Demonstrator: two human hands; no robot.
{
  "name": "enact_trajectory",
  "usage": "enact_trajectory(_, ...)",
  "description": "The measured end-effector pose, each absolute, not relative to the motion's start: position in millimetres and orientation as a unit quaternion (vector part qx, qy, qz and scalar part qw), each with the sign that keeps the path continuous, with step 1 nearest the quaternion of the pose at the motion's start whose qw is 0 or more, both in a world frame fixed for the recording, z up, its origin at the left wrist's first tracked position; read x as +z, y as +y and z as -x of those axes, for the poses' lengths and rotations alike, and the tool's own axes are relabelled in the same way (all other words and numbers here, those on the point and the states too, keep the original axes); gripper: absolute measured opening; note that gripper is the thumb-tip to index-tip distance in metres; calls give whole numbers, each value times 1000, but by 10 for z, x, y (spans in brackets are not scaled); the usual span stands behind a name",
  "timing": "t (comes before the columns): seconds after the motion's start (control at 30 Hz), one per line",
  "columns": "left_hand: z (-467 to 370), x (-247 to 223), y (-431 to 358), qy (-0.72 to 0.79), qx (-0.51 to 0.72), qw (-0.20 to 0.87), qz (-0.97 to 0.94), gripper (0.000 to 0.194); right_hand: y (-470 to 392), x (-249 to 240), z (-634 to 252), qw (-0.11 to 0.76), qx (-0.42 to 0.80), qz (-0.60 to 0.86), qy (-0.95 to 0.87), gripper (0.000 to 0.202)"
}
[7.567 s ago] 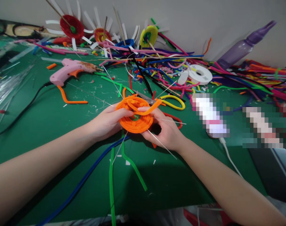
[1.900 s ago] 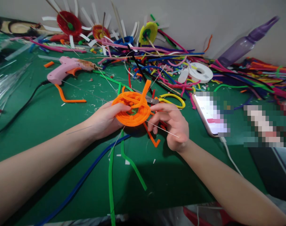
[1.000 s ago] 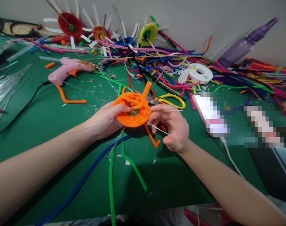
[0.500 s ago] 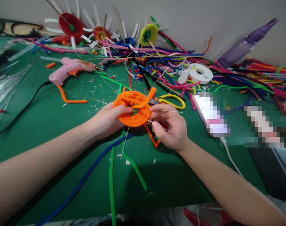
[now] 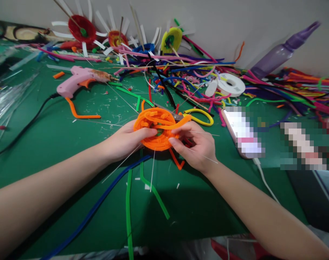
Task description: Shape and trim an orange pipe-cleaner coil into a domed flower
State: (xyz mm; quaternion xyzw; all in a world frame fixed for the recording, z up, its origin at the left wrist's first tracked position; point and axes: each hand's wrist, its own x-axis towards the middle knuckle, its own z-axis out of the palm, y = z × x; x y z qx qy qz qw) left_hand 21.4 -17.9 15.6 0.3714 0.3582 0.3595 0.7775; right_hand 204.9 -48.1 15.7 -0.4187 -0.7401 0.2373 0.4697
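Note:
Between my hands is a round, bowl-like orange coil (image 5: pixel 156 145) that looks built from fuzzy pipe cleaners. Thin pale wires (image 5: pixel 152 171) stick out around it like spokes. My left hand (image 5: pixel 122 141) grips its left side, thumb over the rim and into the middle, the other fingers hidden beneath. With thumb and forefinger, my right hand (image 5: pixel 198 146) pinches the right rim. A loose orange pipe-cleaner end (image 5: pixel 177 124) lies across the top toward that hand. Just behind the coil are scissors with yellow handles (image 5: pixel 200 115), partly hidden.
A pink glue gun (image 5: pixel 79 79) with a black cord lies at left. Red (image 5: pixel 79 27) and yellow discs (image 5: pixel 168 38) on sticks lean at the back among heaped pipe cleaners. At right are a white spool (image 5: pixel 232 85), purple bottle (image 5: pixel 274 56) and phone (image 5: pixel 242 133). Green strips (image 5: pixel 129 213) lie in front.
The orange coil has shifted slightly right and toward me. My right thumb and fingers have closed onto its rim, and the loose orange end has swung down to the right.

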Motion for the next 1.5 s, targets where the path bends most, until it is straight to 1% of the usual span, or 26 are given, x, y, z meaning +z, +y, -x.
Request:
enact_trajectory(0.17, -218, 168, -183, 356, 361, 782, -363, 19, -495, 138, -2053, 474, 264, 418, -729, 12)
enact_trajectory(0.3, -227, 189, -192, 362, 362, 781, -357, 24, -496, 147, -2052, 475, 267, 413, -730, 10)
enact_trajectory(0.43, -225, 190, -191, 364, 365, 780, -355, 24, -480, 156, -2048, 465, 259, 413, -739, 14)
enact_trajectory(0.53, -221, 180, -181, 361, 367, 779, -357, 22, -469, 131, -2045, 449, 277, 407, -745, 22)
enact_trajectory(0.67, -222, 168, -172, 361, 371, 774, -365, 23, -478, 71, -2055, 429, 302, 390, -757, 38)
enact_trajectory(0.8, -223, 160, -171, 356, 379, 776, -358, 22, -508, 28, -2070, 379, 346, 398, -761, 54)
enact_trajectory(0.97, -220, 165, -172, 368, 375, 773, -356, 20, -519, -5, -2062, 381, 369, 395, -750, 68)
enact_trajectory(1.1, -222, 179, -178, 380, 380, 767, -350, 22, -498, -4, -2057, 382, 344, 395, -762, 61)
enact_trajectory(1.27, -224, 185, -179, 366, 383, 773, -349, 20, -486, 40, -2065, 358, 303, 399, -788, 52)
enact_trajectory(1.4, -223, 181, -178, 372, 383, 774, -341, 16, -492, 59, -2064, 355, 299, 400, -790, 51)
enact_trajectory(1.5, -223, 178, -177, 376, 384, 770, -345, 17, -494, 45, -2063, 361, 301, 395, -789, 52)
